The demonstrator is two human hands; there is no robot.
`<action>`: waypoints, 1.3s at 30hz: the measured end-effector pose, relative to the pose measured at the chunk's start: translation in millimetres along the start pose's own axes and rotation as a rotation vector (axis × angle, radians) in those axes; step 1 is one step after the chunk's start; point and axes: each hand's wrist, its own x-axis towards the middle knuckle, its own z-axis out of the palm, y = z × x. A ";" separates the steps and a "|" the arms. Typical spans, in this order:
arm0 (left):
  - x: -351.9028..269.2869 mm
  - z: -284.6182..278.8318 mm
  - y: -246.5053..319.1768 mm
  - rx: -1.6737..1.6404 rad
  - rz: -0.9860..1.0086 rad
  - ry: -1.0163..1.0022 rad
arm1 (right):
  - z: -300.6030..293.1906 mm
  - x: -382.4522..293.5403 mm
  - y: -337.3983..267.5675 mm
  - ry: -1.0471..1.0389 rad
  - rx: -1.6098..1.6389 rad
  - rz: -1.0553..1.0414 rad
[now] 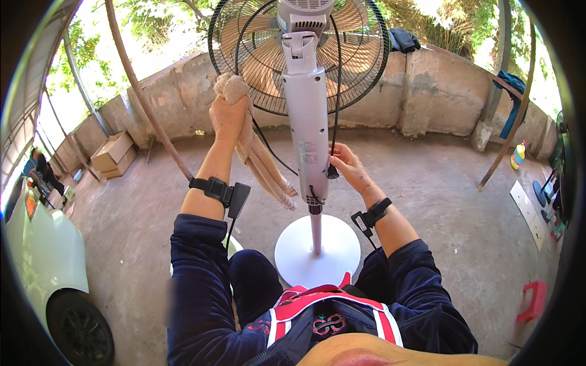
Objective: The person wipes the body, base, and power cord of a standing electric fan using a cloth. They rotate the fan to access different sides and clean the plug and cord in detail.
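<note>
A pedestal fan (306,119) stands upright before me, its back with the motor housing (304,20) facing me. Beige blades (261,68) sit inside its black wire guard (366,103), and a round white base (293,247) rests on the floor. My left hand (229,116) is closed around a beige cloth (256,151), raised left of the column beside the guard. At the column's right side is my right hand (350,167), thumb against it and fingertips partly hidden. A black power cord (338,91) hangs there, its plug (333,172) close to my thumb.
A white car (50,247) stands at left, near a cardboard box (113,153). Rusty poles (142,91) rise before a low concrete wall (439,96). To the right are a yellow bottle (518,155), a white board (526,215) and a red plastic object (532,301). A person (46,171) is far left.
</note>
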 end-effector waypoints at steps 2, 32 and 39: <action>-1.3 1.5 0.9 -0.006 0.004 -0.005 | 0.4 4.5 3.6 0.085 0.010 0.102; -218.4 -41.5 -162.8 -0.797 -0.663 -0.120 | 162.2 -74.5 -17.1 -0.271 0.264 0.245; -244.7 -27.4 -177.3 -0.844 -0.777 -0.274 | 144.3 -94.3 64.7 -0.386 0.111 0.554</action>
